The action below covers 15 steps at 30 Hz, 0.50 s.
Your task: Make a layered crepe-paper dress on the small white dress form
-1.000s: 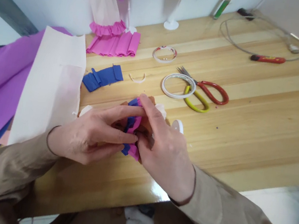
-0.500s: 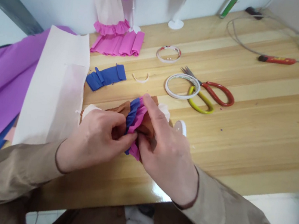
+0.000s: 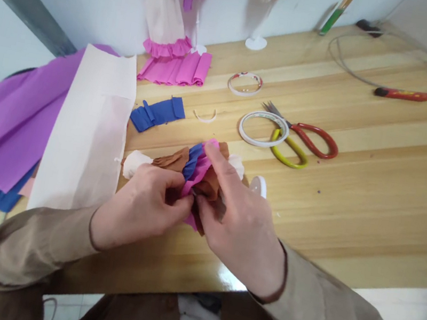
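A small bundle of pleated crepe paper (image 3: pixel 196 168), with brown, blue and pink layers over a white piece, lies near the front of the wooden table (image 3: pixel 354 193). My left hand (image 3: pixel 141 208) is curled into a pinch on the paper's left side. My right hand (image 3: pixel 236 223) grips the right side, its index finger stretched along the pink layer. Both hands meet over the bundle, and their fingers hide its lower part.
A tape ring (image 3: pixel 263 128) and red and yellow scissors (image 3: pixel 305 142) lie behind the hands. A blue pleated strip (image 3: pixel 158 113), pink pleated paper (image 3: pixel 175 70), cream sheet (image 3: pixel 88 129) and purple paper (image 3: pixel 8 122) sit left. A smaller ring (image 3: pixel 244 83), red knife (image 3: pixel 402 95) and cable (image 3: pixel 373 72) lie farther back.
My left hand's fingers have curled from stretched across the bundle into a pinch. The brown and white part of the paper has come into sight at the left. The camera view shifted slightly.
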{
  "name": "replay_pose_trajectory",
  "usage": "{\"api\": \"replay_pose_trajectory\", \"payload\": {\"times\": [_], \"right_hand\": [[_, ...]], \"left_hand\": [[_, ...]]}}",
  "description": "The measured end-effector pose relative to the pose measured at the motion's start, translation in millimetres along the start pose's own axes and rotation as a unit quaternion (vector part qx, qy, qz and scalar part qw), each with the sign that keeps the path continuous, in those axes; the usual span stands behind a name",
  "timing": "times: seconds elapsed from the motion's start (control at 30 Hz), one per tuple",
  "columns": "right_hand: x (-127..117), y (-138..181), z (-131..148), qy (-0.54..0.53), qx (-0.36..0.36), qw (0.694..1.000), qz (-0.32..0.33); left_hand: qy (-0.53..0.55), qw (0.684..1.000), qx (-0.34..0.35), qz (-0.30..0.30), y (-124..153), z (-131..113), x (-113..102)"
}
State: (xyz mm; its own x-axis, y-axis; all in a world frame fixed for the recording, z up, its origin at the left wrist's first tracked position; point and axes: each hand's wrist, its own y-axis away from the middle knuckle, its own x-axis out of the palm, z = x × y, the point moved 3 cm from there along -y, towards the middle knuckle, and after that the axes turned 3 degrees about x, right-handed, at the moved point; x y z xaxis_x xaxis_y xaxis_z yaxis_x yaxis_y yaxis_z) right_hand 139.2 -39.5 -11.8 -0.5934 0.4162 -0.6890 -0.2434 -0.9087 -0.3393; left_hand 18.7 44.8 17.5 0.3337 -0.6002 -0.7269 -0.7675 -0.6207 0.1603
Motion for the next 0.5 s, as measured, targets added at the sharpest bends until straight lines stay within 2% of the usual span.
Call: {"api": "replay_pose_trajectory", "payload": {"times": [0.3,0.5], "right_hand": [[-5,1,-3,-0.059,-0.011,0.998,0.003],[-7,-1,0,-0.066,-0.026,0.997,-0.019]], "left_hand": [[-0.047,0.999,-0.008,-0.006,3,3,-8],[-0.114,0.991,0.058,-0.043,6,0,-11]]}}
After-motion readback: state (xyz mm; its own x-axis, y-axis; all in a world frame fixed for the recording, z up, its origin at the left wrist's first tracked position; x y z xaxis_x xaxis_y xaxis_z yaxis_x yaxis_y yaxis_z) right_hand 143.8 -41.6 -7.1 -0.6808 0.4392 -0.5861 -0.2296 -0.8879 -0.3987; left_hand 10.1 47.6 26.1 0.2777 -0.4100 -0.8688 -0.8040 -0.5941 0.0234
